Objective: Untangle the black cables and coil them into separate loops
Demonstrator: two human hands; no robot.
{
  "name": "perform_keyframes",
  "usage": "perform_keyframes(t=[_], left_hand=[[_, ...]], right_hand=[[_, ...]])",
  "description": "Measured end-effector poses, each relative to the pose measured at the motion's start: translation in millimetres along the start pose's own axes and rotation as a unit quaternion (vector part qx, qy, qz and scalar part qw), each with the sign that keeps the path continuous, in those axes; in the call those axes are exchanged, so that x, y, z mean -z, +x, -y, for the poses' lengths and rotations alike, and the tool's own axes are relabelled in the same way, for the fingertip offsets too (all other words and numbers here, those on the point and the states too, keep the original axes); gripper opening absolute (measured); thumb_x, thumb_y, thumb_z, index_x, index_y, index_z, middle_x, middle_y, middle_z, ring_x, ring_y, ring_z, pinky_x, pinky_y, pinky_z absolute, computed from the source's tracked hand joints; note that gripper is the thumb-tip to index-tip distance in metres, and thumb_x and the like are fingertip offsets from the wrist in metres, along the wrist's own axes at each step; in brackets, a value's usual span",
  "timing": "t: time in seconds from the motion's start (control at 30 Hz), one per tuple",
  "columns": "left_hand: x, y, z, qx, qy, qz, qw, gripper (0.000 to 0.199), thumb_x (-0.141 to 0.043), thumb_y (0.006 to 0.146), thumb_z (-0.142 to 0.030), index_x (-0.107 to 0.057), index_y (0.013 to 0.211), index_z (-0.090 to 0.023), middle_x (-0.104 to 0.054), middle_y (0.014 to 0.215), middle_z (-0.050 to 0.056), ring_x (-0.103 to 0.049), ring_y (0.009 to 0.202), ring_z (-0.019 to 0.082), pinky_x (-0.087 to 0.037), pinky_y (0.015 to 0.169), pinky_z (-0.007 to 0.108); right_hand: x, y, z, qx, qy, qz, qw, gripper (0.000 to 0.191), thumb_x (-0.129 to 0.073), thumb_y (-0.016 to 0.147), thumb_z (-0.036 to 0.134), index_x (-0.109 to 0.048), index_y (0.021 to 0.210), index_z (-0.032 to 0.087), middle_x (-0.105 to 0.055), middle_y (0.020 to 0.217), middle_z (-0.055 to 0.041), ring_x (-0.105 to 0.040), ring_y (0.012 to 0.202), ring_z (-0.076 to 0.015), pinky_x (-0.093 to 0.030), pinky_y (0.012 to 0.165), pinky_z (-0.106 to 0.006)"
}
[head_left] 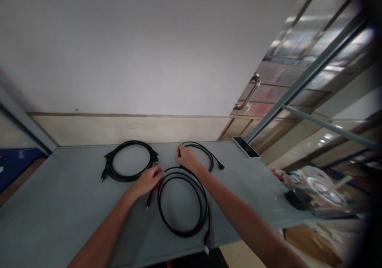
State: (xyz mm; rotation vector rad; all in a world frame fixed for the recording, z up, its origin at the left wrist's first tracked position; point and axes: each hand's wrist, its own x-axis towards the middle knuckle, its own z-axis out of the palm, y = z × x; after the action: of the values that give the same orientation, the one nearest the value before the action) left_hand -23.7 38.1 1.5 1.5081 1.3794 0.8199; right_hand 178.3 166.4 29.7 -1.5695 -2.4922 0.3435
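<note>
Dim light | right side blurred (panels (pixel 312 25) glinting) | right edge dark

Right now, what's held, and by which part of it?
Right hand seems to pinch the back-right coil by its left side; whether the left hand holds the front coil is unclear.

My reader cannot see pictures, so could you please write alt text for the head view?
A person's left hand is at the front coil of black cable and the right hand pinches the back coil, on a grey table. A third coil lies to the left; a flat dark device lies at the far right.
</note>
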Motion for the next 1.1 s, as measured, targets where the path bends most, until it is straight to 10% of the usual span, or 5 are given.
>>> perform_keyframes(t=[0.17,0.3,0.4,0.77,1.1], left_hand=[[2.9,-3,-11,-0.049,0.116,-0.075,0.989,0.029,-0.044,0.092,-0.042,-0.059,0.082,-0.018,-0.065,0.074,0.004,-0.060,0.065,0.017,-0.040,0.062,0.026],[-2.2,-2,-13,-0.084,0.108,-0.113,0.984,0.027,-0.043,0.094,-0.039,-0.060,0.091,-0.018,-0.065,0.078,0.004,-0.059,0.071,0.017,-0.039,0.067,0.026],[-6.9,-1,-12,-0.091,0.066,-0.116,0.987,0.032,-0.046,0.092,-0.043,-0.062,0.091,-0.016,-0.063,0.076,0.003,-0.057,0.068,0.016,-0.039,0.065,0.026],[22.9,-12,-23,-0.002,-0.063,0.164,0.984,0.055,-0.051,0.090,-0.050,-0.060,0.131,-0.014,-0.042,0.060,-0.005,-0.033,0.048,0.007,-0.025,0.045,0.020],[69.2,-32,-27,0.115,-0.076,0.267,0.954,0.053,-0.064,0.083,-0.048,-0.065,0.126,-0.017,-0.037,0.061,-0.005,-0.029,0.049,0.007,-0.024,0.045,0.020]], right_hand=[[13,-21,-41,0.023,0.029,-0.040,0.999,0.013,-0.057,0.076,0.016,-0.065,0.087,0.015,-0.063,0.071,-0.0046,-0.056,0.066,-0.0168,-0.038,0.062,-0.026],[8,-38,-27,0.092,0.195,-0.137,0.967,0.025,-0.052,0.088,0.029,-0.068,0.099,0.014,-0.066,0.087,-0.0092,-0.058,0.075,-0.0182,-0.045,0.067,-0.028],[-6,-44,3,0.164,0.327,0.007,0.931,0.034,-0.056,0.088,0.036,-0.068,0.114,0.018,-0.067,0.092,-0.0075,-0.059,0.077,-0.0170,-0.047,0.066,-0.027],[-2,-43,-18,0.048,0.534,0.251,0.806,0.033,-0.077,0.072,0.040,-0.075,0.089,0.012,-0.043,0.048,0.0063,-0.031,0.042,-0.0054,-0.024,0.041,-0.020],[12,-47,-38,0.031,0.632,0.292,0.717,0.030,-0.078,0.070,0.025,-0.076,0.095,0.008,-0.030,0.045,0.0103,-0.020,0.042,-0.0028,-0.016,0.041,-0.020]])
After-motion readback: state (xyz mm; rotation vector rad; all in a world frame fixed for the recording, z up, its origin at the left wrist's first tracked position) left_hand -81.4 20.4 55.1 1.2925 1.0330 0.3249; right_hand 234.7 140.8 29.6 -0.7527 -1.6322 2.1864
